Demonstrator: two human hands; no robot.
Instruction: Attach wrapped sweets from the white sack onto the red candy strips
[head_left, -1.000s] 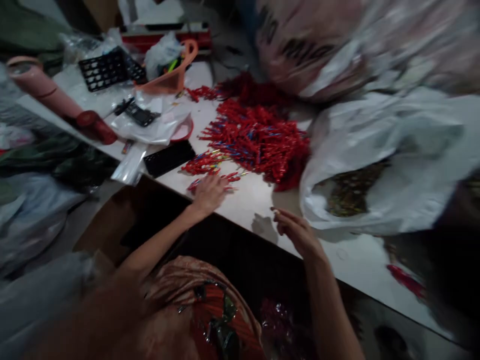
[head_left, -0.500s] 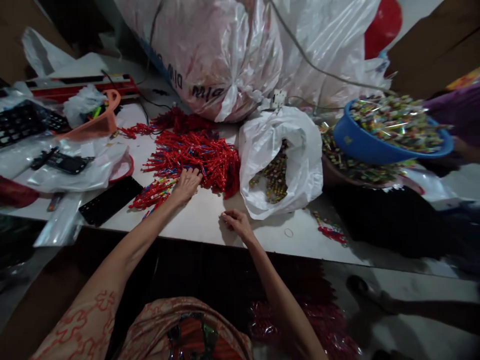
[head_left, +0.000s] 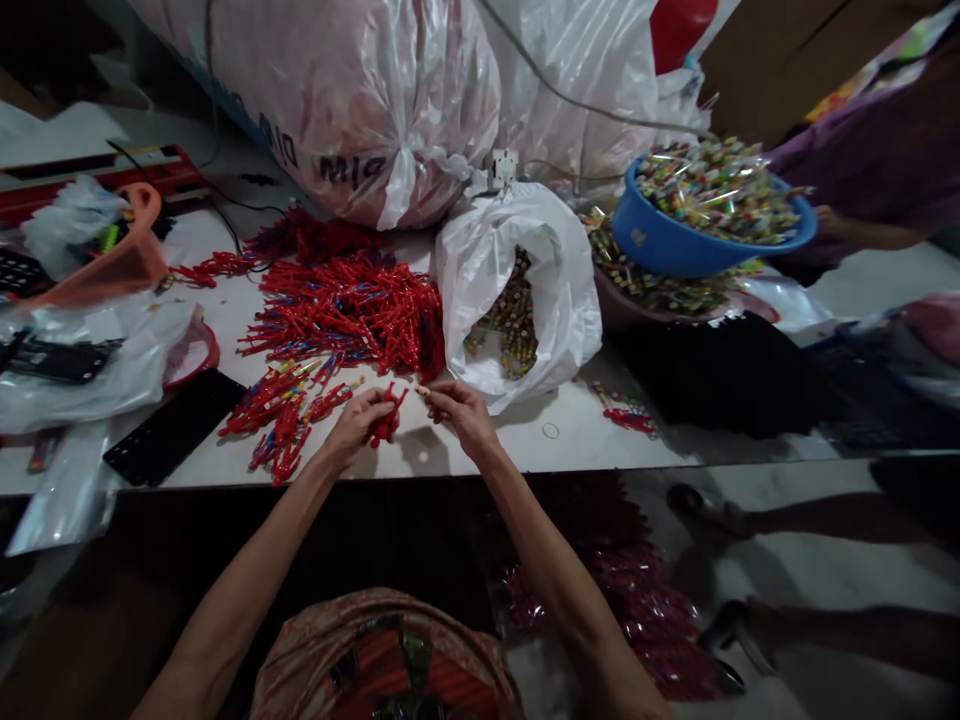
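My left hand (head_left: 364,424) is closed around a few small red plastic pieces (head_left: 387,424), held just above the white table. Facing it, my right hand (head_left: 460,412) pinches a small pale, thin piece (head_left: 423,391), too small to name; its tip is close to the red pieces. Behind my left hand spreads a large heap of red, stick-like plastic pieces (head_left: 360,310), with some blue among them. A smaller group of red pieces with yellow parts (head_left: 281,410) lies to the left. Just beyond my right hand stands an open white plastic bag (head_left: 566,310) with many small multicoloured pieces (head_left: 514,325) inside.
A blue basin (head_left: 675,245) heaped with wrapped colourful pieces stands at the right, near a person in a purple sleeve (head_left: 862,180). Big stuffed plastic sacks (head_left: 420,90) line the back. An orange basket (head_left: 127,255) and a black tray (head_left: 174,425) are at the left.
My left hand has come away from the red heap with red pieces and moved toward my right hand. My right hand has risen slightly. The view has shifted to the right.
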